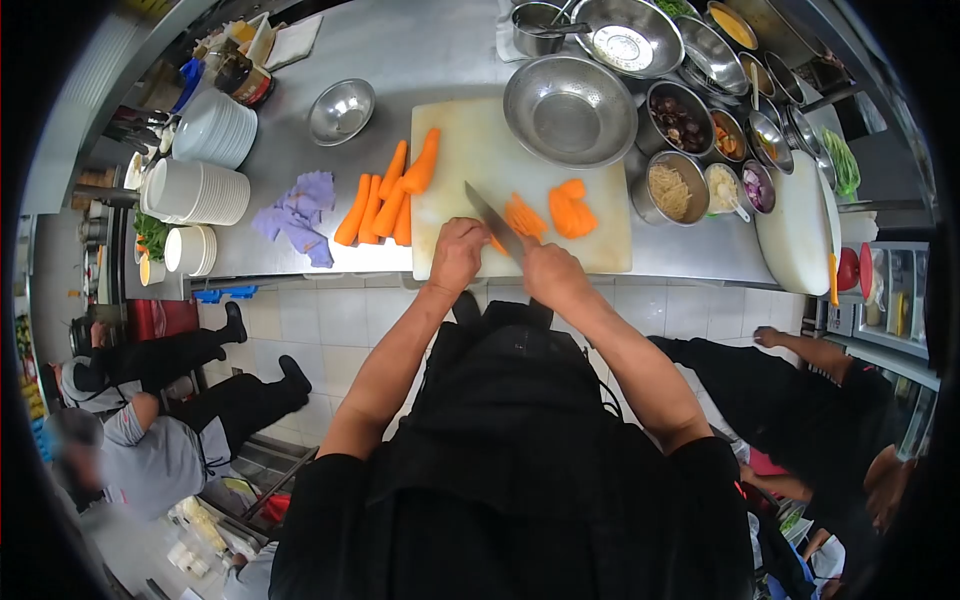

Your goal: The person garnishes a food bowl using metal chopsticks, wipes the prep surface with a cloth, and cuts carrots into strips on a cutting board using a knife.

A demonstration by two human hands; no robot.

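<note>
Orange carrots [353,210], lavender cloth [299,214], pale, possibly cream board [470,135], white bowls [214,130], black apron [520,400]

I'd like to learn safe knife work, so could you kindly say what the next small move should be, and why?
I would probably tuck the fingertips of the left hand well in before cutting: they appear close to the long steel knife in the right hand, and sliced orange carrot lies on the pale rectangular board beside the blade.
</note>
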